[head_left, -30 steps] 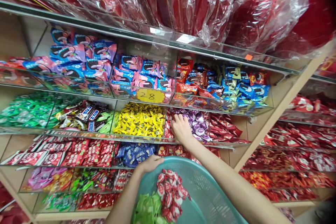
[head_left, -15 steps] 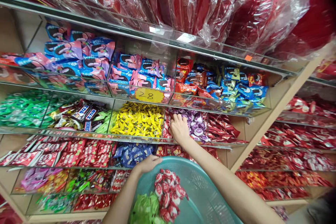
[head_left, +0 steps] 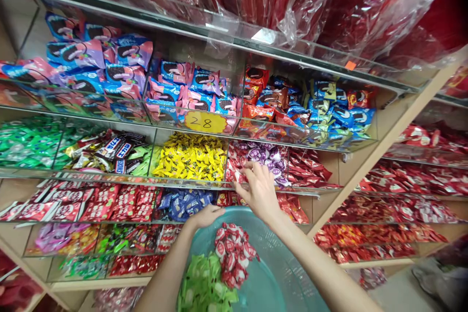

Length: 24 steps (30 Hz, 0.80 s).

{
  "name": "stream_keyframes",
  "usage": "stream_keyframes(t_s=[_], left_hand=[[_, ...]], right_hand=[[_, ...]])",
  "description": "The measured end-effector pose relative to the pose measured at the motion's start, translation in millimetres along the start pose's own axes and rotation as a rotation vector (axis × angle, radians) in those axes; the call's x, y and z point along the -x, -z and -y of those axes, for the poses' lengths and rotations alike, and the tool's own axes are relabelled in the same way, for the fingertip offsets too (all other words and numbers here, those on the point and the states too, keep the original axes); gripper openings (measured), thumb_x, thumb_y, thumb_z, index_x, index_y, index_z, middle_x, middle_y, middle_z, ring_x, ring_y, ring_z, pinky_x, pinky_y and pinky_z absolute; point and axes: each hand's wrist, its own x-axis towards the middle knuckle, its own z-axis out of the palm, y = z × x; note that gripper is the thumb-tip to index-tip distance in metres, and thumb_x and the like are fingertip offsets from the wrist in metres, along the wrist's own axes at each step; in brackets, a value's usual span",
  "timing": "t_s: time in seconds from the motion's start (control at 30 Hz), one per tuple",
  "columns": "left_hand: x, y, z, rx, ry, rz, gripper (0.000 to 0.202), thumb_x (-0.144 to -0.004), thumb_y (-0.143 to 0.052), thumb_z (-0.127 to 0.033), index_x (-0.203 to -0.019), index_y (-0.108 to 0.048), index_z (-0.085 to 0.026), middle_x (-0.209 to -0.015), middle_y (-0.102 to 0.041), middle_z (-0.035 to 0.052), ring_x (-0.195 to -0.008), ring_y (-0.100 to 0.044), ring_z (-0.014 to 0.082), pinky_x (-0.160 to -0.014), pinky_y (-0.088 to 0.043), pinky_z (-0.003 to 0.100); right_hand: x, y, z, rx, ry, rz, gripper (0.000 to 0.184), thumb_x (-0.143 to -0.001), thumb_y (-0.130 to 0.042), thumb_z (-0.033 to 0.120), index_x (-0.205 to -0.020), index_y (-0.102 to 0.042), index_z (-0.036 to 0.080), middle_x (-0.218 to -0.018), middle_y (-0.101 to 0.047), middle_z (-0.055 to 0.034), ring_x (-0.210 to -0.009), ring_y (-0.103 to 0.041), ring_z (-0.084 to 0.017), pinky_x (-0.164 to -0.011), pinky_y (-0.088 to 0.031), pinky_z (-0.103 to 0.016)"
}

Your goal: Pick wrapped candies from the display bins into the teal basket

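With fingers over its far left rim, my left hand [head_left: 207, 216] grips a teal plastic basket [head_left: 285, 258]. Inside the basket lie a pile of red-and-white wrapped candies [head_left: 234, 253] and a heap of green wrapped candies [head_left: 208, 282]. My right hand [head_left: 259, 187] is above the basket's far rim, at the front edge of a shelf compartment. Its fingers are bent and apart, the thumb standing off from the index finger, and I see nothing held. Just beyond it are purple-and-white wrapped candies [head_left: 276, 156] and red-and-white ones [head_left: 237, 152], partly hidden by the hand.
Yellow wrapped candies [head_left: 190, 158] fill the compartment to the left. Clear shelf lips run along each tier. Above are cookie packs [head_left: 199, 90] and a yellow price tag [head_left: 205, 122] reading 28. A slanting wooden divider [head_left: 365, 161] stands at right. Plastic-wrapped red items [head_left: 256, 0] overhang the top.
My right hand has drawn back from the candies toward the shelf's front edge, and its fingers have spread. The left hand keeps hold of the basket. The view has shifted slightly.
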Motion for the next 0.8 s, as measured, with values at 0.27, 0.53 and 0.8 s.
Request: stream_keyframes(t_s=[0.27, 0.53, 0.8], left_hand=[[-3.1, -2.3, 5.8, 0.026, 0.039, -0.001, 0.054, -0.071, -0.040, -0.062, -0.075, -0.061, -0.012, -0.061, -0.051, -0.0028, -0.058, -0.038, 0.0093, -0.055, -0.030, 0.021], [-2.4, 0.0, 2.7, -0.089, 0.026, -0.021, 0.052, -0.072, -0.038, -0.061, -0.066, -0.056, -0.013, -0.060, -0.045, -0.0036, -0.060, -0.035, 0.0099, -0.056, -0.029, 0.021], [-5.3, -0.2, 5.8, -0.085, 0.014, -0.003, 0.048, -0.072, -0.038, -0.060, -0.061, -0.050, -0.015, -0.057, -0.038, -0.0049, -0.057, -0.031, 0.0088, -0.054, -0.027, 0.020]], right_hand=[[95.0, -41.7, -3.7, -0.327, -0.137, 0.281, 0.021, -0.080, -0.047, 0.032, -0.097, -0.052, 0.023, -0.097, -0.056, -0.0043, -0.087, -0.046, -0.020, -0.073, -0.033, -0.031], [128.1, -67.3, 5.6, -0.360, -0.116, 0.473, 0.024, -0.076, -0.048, 0.021, -0.100, -0.051, 0.025, -0.096, -0.057, -0.0018, -0.088, -0.045, -0.019, -0.074, -0.031, -0.030], [142.2, -84.9, 13.1, -0.258, -0.062, 0.515, 0.023, -0.073, -0.052, 0.021, -0.097, -0.051, 0.024, -0.100, -0.054, -0.0028, -0.090, -0.043, -0.020, -0.073, -0.030, -0.030]])
